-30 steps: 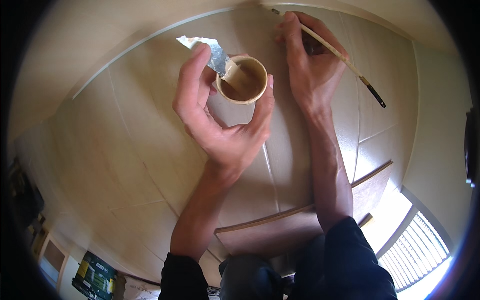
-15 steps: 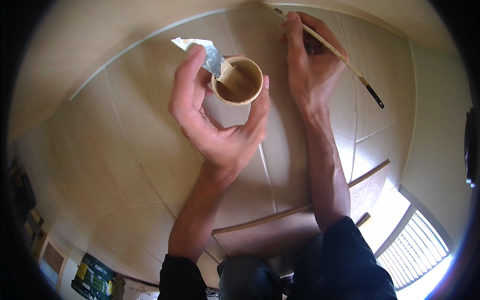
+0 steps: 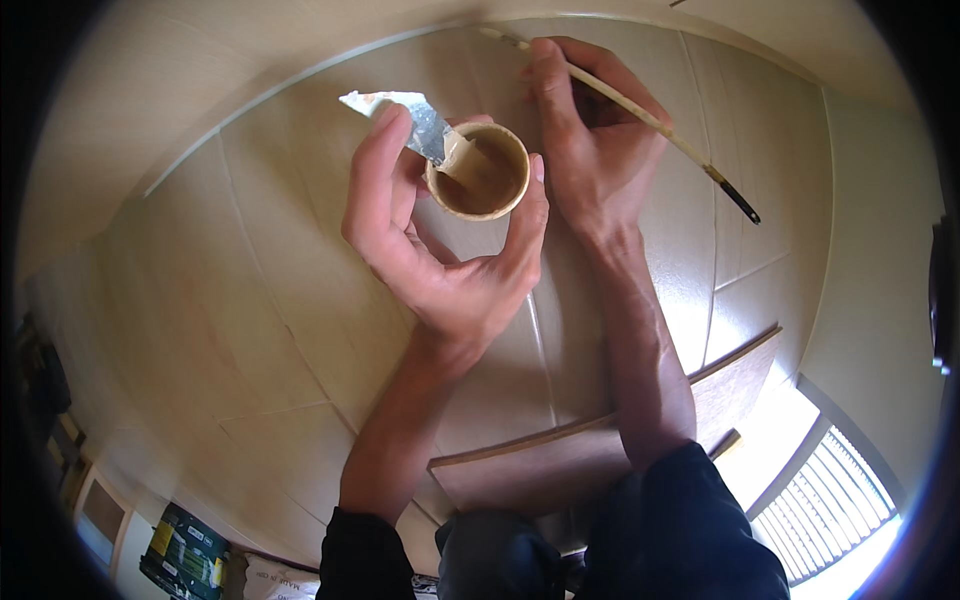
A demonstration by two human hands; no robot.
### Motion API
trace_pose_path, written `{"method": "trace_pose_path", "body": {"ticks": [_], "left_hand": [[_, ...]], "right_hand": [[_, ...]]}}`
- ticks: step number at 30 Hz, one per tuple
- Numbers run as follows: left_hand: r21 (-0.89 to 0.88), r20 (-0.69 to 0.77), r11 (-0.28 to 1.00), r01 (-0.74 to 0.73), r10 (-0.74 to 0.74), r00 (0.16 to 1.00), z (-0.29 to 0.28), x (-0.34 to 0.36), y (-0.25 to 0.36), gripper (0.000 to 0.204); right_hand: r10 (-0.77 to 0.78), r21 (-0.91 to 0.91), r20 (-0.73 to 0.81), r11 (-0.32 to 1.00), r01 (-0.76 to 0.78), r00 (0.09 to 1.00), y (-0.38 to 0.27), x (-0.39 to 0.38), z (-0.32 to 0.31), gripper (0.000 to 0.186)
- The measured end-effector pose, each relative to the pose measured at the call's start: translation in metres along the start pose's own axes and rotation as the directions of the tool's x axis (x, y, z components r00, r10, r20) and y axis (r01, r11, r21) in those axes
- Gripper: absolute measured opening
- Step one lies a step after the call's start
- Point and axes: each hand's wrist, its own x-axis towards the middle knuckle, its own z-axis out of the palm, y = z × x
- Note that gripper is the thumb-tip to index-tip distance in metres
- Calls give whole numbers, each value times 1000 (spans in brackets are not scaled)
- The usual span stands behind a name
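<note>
My left hand (image 3: 460, 290) is wrapped round a small tan cup (image 3: 478, 200) with pale brown contents, and its forefinger rests against a metal scraper blade (image 3: 425, 122) standing slanted in the cup, smeared with pale filler. Just to the right, my right hand (image 3: 600, 140) grips a thin, pale-handled brush (image 3: 640, 112) with a dark end pointing down-right. The brush's other tip is up by the white joint line where the floor meets the wall; whether it touches there I cannot tell.
Pale plank-patterned floor (image 3: 270, 330) lies under my hands, with a beige wall (image 3: 250, 50) along the top. A loose wooden plank (image 3: 520, 470) lies by my knees. A green box (image 3: 185, 550) is at lower left, a barred window (image 3: 830, 500) at lower right.
My right hand has moved left and slightly down with the brush, whose tip now sits further left along the wall edge. My left hand and the cup have shifted slightly down.
</note>
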Motion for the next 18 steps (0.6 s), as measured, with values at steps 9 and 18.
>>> {"method": "trace_pose_path", "body": {"ticks": [9, 18], "left_hand": [[31, -38, 998, 62, -61, 997, -1, -3, -1, 90], [48, -18, 998, 47, -46, 999, -1, -2, -2, 90]], "right_hand": [[-8, -33, 87, 999, 11, 996, -3, 1, 4, 25], [-21, -15, 20, 1000, 21, 1000, 1, 3, 7, 22]]}}
